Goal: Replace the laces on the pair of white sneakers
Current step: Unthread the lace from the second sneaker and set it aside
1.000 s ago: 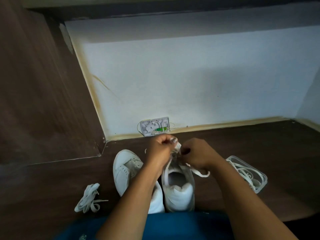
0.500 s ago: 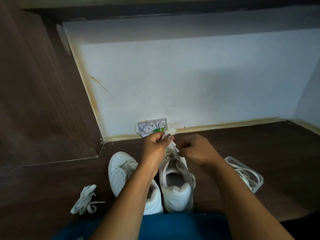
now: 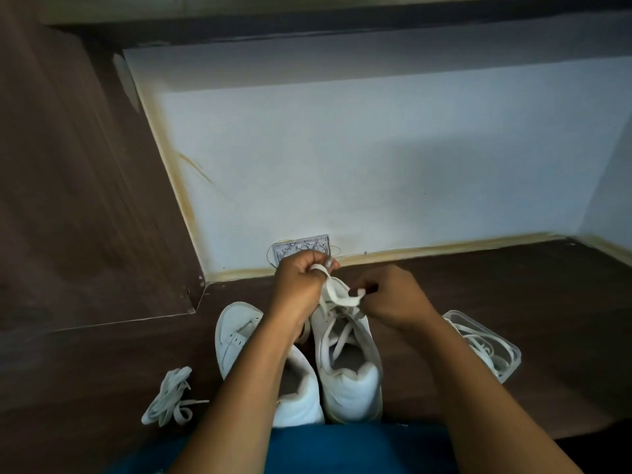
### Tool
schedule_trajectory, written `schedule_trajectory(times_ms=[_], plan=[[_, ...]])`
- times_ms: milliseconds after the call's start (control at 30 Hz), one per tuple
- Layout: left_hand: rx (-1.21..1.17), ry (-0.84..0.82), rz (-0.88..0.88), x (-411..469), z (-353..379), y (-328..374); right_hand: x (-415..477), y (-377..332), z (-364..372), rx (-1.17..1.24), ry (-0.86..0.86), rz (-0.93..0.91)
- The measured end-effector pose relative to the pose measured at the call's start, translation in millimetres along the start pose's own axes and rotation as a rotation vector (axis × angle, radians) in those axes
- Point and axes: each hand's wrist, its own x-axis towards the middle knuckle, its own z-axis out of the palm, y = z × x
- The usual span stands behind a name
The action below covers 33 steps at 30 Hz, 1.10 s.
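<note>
Both hands are up over the toe of the laced sneaker (image 3: 349, 371). My left hand (image 3: 301, 282) has its fingers (image 3: 321, 265) curled tight round one end of the flat white lace (image 3: 337, 295). My right hand (image 3: 396, 299) pinches the other end just beside it, and the lace sags a little between them. Below, the lace criss-crosses loosely down to the shoe's opening. The sneaker sits on the dark bench (image 3: 513, 285), heel toward me. It touches the other sneaker (image 3: 239, 336), whose eyelets look bare, under my left forearm. A loose lace bundle (image 3: 169, 396) lies to the left. More laces fill the clear container (image 3: 509, 364) on the right.
</note>
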Motion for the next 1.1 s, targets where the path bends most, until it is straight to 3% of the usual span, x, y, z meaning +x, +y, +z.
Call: schedule_trajectory(times_ms=[100, 167, 267, 367, 433, 533, 600, 667, 733, 833, 900, 1000, 1100], plan=[[0.003, -0.042, -0.027, -7.7, 0.5, -4.0, 2.6, -0.3, 5.7, -0.097, -0.099, 0.006], [0.036, -0.064, -0.043, -9.6, 2.1, -7.0, 3.7, -5.2, 5.2, 0.022, 0.079, -0.025], [0.182, -0.232, -0.073, -9.0, 0.2, -15.6, 3.9, -13.3, 2.6, 0.410, 0.358, -0.127], [0.463, -0.362, 0.062, -10.8, 1.9, -23.6, 1.9, -19.4, 6.6, 0.649, 0.304, -0.195], [0.535, -0.280, 0.151, -9.8, 6.0, -27.0, 4.1, -16.3, 9.5, 0.651, 0.285, -0.192], [0.117, -0.074, 0.098, -5.7, 7.0, -21.9, 7.7, -0.9, 5.8, 0.503, 0.217, -0.086], [-0.119, 0.007, 0.044, -2.8, 6.4, -14.9, 6.6, 7.4, 3.2, 0.148, -0.011, -0.032], [-0.116, -0.006, 0.040, -3.8, 5.9, -13.8, 2.0, 5.8, 4.9, -0.174, -0.172, -0.057], [-0.064, -0.099, 0.002, -7.5, 4.9, -18.4, 2.7, 0.9, 5.2, -0.133, -0.024, -0.083], [0.205, -0.298, -0.076, -10.7, 3.9, -32.0, 5.6, -8.0, -1.0, 0.346, 0.328, -0.043], [0.278, -0.323, -0.061, -11.4, 3.4, -34.8, 5.7, -10.2, -2.8, 0.446, 0.381, -0.034], [0.279, -0.288, -0.052, -13.7, 5.2, -31.8, 1.6, -7.4, 2.7, 0.174, 0.162, -0.052], [-0.107, 0.034, -0.258, -7.6, 4.4, -24.8, 4.7, 2.0, 2.0, 0.253, 0.299, 0.078]])
